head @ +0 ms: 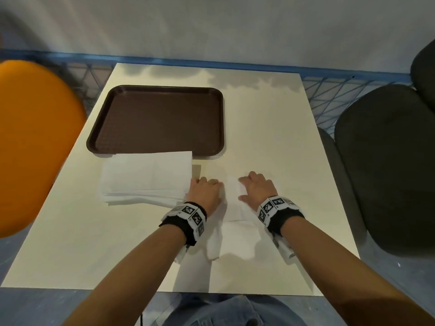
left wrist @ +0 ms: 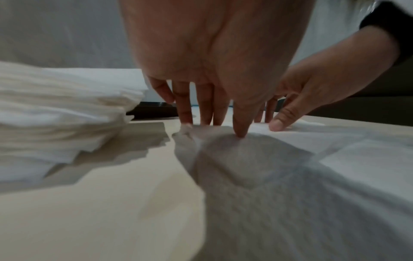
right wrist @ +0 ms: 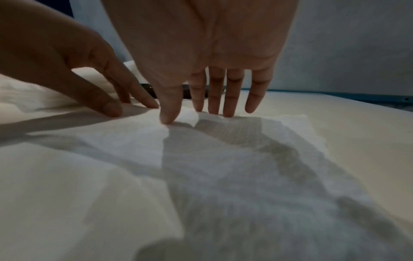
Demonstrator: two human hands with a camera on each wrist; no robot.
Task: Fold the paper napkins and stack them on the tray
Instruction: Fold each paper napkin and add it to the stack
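Observation:
A single white napkin (head: 235,208) lies on the table, rumpled at its near end. My left hand (head: 204,191) and right hand (head: 256,189) rest on its far part, fingers straight and pressing down. In the left wrist view the left fingertips (left wrist: 240,134) press the napkin (left wrist: 268,176) flat. In the right wrist view the right fingertips (right wrist: 228,114) do the same on the napkin (right wrist: 223,159). A stack of white napkins (head: 146,177) sits just left of my left hand. Behind it lies the brown tray (head: 160,121), with nothing on it.
The cream table (head: 270,125) has bare surface to the right of the tray. An orange chair (head: 35,142) stands at the left edge and a dark chair (head: 388,165) at the right. A blue-framed mesh (head: 329,90) runs behind the table.

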